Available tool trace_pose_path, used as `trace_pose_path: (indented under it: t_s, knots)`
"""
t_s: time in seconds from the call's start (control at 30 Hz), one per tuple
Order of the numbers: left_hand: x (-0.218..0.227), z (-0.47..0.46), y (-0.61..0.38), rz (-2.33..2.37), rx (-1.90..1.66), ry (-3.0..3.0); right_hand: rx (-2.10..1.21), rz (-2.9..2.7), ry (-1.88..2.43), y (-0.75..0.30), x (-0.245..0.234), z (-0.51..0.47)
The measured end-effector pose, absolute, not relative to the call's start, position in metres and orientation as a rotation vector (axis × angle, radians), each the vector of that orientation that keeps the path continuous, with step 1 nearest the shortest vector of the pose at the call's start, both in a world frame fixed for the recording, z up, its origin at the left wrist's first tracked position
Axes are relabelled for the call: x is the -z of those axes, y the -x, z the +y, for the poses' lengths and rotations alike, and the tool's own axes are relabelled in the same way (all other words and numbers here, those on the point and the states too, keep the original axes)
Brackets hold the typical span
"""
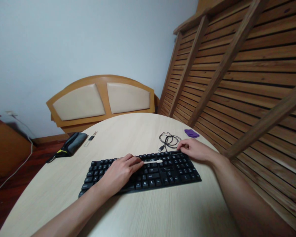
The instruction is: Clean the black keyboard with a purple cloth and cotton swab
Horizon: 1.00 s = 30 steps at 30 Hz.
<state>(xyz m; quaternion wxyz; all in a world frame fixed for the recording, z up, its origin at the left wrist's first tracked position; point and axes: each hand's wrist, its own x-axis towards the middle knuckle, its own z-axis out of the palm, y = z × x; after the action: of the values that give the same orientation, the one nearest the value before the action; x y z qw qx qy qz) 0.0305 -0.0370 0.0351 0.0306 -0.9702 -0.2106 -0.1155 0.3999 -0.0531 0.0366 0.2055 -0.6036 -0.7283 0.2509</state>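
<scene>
A black computer keyboard lies slightly tilted across the table. My left hand is over its middle, with the fingers closed round the handle of a slim white toothbrush. The toothbrush points right, its head over the keys right of the middle; whether the bristles touch them I cannot tell. My right hand is at the keyboard's far right corner, its bent fingers gripping the edge by the indicator strip. The palm side of my left hand and the keys beneath it are hidden.
Behind the keyboard lies its coiled black cable with a USB plug. A purple cloth is near the right edge of the round table. At the left lie a dark pouch and a small clear-and-black item. Wooden slats rise at right.
</scene>
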Motion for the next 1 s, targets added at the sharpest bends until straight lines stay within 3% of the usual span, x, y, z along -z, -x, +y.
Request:
trace_pose_path:
  t_s: [0.23, 0.6, 1.0]
  knots:
    - [-0.034, -0.038, -0.019, -0.647, 0.361, 3.003, -0.334, -2.272, 1.399, -0.351, -0.042, -0.054]
    - [-0.033, -0.036, 0.002, -0.700, 0.380, 3.018, -0.452, -2.385, 1.445, -0.300, -0.020, -0.063]
    - [-0.046, -0.025, 0.036, -0.785, 0.386, 3.174, -0.257, -2.353, 1.578, -0.288, -0.013, -0.069]
